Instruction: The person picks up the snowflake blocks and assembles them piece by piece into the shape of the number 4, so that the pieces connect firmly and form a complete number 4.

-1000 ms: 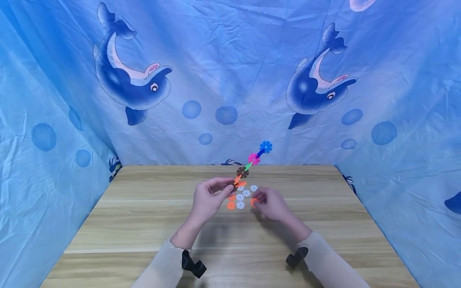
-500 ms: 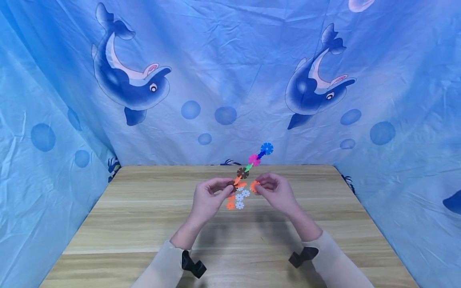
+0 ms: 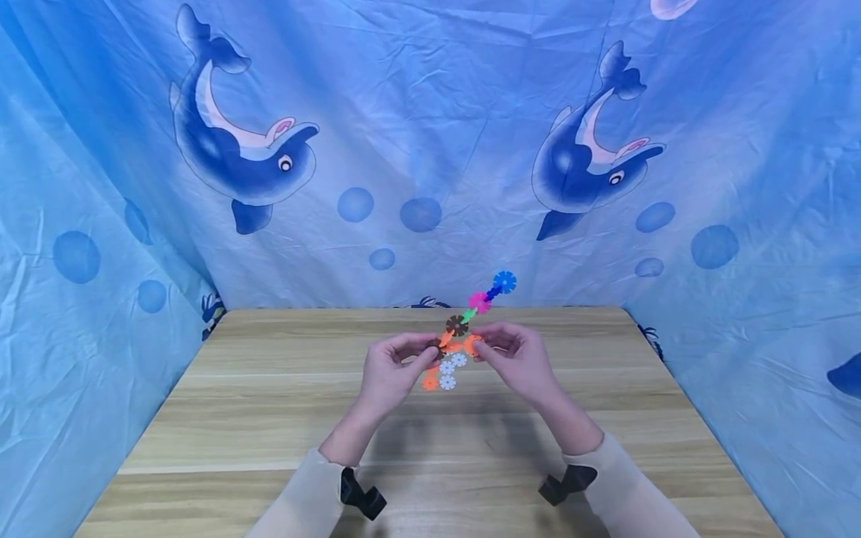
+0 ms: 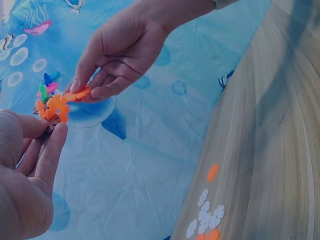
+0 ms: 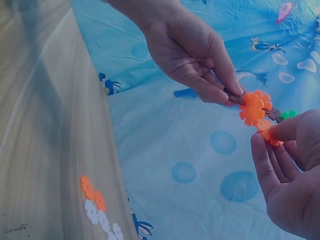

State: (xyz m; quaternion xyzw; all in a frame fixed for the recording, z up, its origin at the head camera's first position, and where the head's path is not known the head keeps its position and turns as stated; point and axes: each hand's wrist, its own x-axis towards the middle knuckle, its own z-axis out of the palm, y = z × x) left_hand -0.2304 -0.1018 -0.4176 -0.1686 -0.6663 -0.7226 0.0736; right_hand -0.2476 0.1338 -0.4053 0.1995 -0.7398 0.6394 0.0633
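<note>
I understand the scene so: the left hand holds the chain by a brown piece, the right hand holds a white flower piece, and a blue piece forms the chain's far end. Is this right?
Not entirely: the flower piece in the right hand is orange, not white, as the head view shows. The rest of your statement stands.

The left hand (image 3: 397,370) covers most of the brown snowflake disc (image 3: 439,348) it pinches. The right hand (image 3: 523,360) hides part of an orange snowflake disc (image 3: 474,345); whether this slots into the disc chain (image 3: 457,326) between the hands is too small to tell. Below the left thumb, a second orange disc (image 3: 433,371) is partly covered.
</note>
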